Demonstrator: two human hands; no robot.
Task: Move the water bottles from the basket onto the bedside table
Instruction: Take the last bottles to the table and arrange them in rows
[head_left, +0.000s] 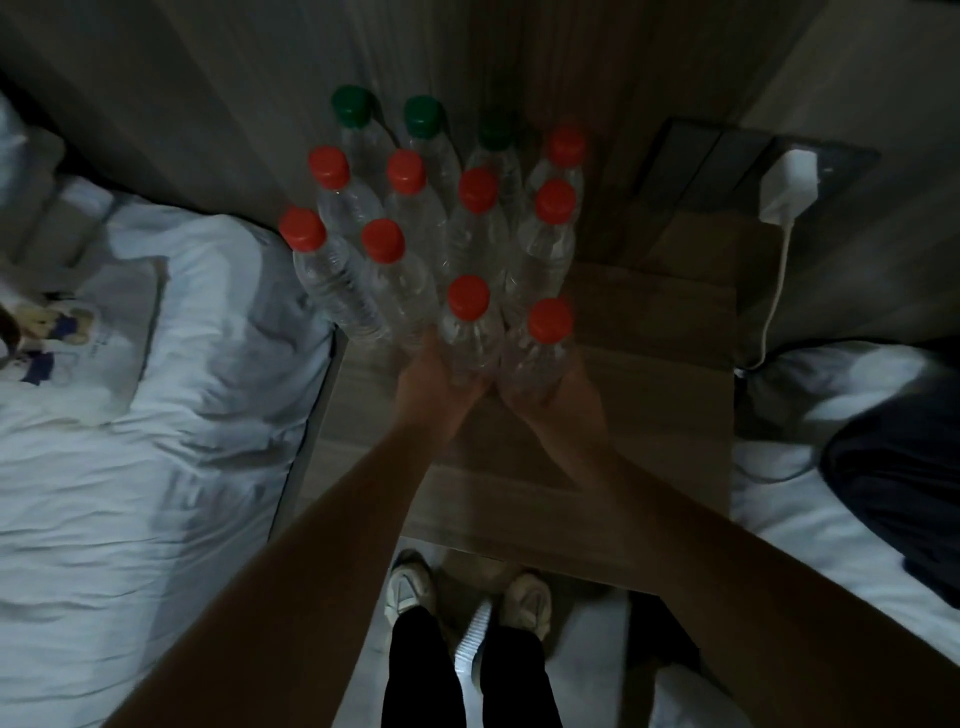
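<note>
Several clear water bottles stand upright in rows on the wooden bedside table (649, 395), most with red caps and three at the back with green caps (423, 115). My left hand (434, 376) is wrapped around the base of a red-capped bottle (469, 322) at the front of the group. My right hand (540, 387) grips the base of the red-capped bottle (545, 338) beside it. Both bottles stand upright close to the table top; whether they touch it is hidden by my hands. No basket is in view.
A bed with white bedding (156, 415) lies to the left and another bed (831, 519) with dark cloth (898, 478) to the right. A white charger (789, 187) hangs plugged into a wall panel, cable trailing down. My feet (467, 597) stand before the table.
</note>
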